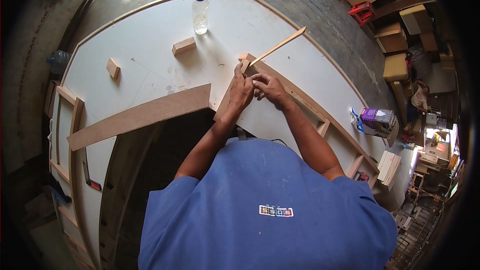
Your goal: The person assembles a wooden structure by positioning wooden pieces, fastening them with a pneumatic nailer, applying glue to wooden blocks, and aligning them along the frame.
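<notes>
My left hand (241,91) is closed round the wooden frame (300,95) near its far corner, fingers along a short upright-grained board. Close beside it, my right hand (270,90) has bent fingers drawn together at the same corner. Whatever lies between those fingertips is too small or hidden to make out. A thin wooden strip (280,46) slants from this corner out to the far right, over the white tabletop (150,65). The inside of the joint is partly covered by my hands.
A clear bottle with a blue cap (200,15) stands at the far side. Two wood blocks (184,46) (113,68) and a curved plywood strip (145,112) lie to the left. A purple-and-grey pack (377,120) sits at the right edge. A person (419,97) is far right.
</notes>
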Available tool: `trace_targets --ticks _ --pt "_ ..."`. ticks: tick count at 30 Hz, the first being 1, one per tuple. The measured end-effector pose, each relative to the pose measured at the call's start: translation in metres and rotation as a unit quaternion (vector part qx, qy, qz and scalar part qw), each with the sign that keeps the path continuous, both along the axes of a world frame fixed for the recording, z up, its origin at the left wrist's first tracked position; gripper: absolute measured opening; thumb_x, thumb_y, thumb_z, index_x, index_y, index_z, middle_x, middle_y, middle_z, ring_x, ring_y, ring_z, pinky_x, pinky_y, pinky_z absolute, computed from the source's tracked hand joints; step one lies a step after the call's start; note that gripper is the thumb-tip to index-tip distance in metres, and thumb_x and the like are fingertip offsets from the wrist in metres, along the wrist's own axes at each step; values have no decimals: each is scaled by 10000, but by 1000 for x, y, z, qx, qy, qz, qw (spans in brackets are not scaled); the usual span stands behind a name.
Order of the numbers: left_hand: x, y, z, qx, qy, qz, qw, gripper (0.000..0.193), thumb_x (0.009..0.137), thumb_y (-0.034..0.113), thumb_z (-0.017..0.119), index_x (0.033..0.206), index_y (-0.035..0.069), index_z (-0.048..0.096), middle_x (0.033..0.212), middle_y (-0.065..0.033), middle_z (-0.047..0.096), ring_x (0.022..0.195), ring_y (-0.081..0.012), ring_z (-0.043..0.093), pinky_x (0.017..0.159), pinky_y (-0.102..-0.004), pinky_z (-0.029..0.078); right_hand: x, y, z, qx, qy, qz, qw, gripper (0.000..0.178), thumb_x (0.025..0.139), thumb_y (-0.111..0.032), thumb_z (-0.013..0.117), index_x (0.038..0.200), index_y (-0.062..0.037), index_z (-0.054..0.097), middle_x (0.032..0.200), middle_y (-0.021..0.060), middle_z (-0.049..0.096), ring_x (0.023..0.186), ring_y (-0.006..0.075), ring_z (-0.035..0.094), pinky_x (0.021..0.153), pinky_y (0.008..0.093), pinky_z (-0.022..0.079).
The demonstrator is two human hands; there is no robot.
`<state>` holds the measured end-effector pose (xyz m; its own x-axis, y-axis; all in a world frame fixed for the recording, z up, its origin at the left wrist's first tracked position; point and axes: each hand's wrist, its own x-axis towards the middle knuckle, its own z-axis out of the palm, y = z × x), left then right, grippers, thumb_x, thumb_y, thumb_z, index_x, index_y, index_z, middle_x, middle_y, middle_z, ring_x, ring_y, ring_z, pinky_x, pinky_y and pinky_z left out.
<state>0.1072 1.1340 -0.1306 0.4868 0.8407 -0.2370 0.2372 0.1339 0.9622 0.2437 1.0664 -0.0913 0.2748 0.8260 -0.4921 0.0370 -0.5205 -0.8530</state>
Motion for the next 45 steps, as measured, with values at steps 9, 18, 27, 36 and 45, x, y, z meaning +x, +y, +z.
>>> trace_targets --ticks 9,18,27,36,45 --pt "-21 13 -72 99 -66 -116 986 371 963 168 438 1239 -58 541 1426 -332 486 1237 -431 575 1031 -435 472 -5 -1 -2 4 107 9 994 227 945 -186 721 1108 -29 707 922 21 702 719 86 641 650 239 545" --pt "-7 -4 -2 386 98 77 914 407 874 197 680 1251 50 639 987 -113 646 952 -288 646 862 -407 507 -11 11 -13 56 -4 -131 990 134 875 -105 746 908 7 681 750 65 690 618 116 652 585 263 563" --pt "10 3 -22 330 90 102 934 128 856 135 706 968 84 744 901 -126 690 876 -335 669 806 -431 532 -24 35 -36 100 -131 -219 962 98 845 -85 769 816 -8 714 781 20 708 702 88 621 671 246 510" --pt "22 15 -30 201 27 137 970 176 900 163 689 1011 51 767 889 -142 747 771 -277 730 739 -383 569 -22 41 -58 120 37 -233 964 157 938 -73 651 1046 -1 740 981 48 738 903 124 674 848 255 538" --pt "22 30 -34 195 43 180 963 130 874 164 703 916 70 783 885 -115 711 835 -293 696 772 -391 542 -18 21 -32 80 103 -267 955 250 957 -159 629 1159 -20 678 1106 77 723 1028 171 684 943 316 516"
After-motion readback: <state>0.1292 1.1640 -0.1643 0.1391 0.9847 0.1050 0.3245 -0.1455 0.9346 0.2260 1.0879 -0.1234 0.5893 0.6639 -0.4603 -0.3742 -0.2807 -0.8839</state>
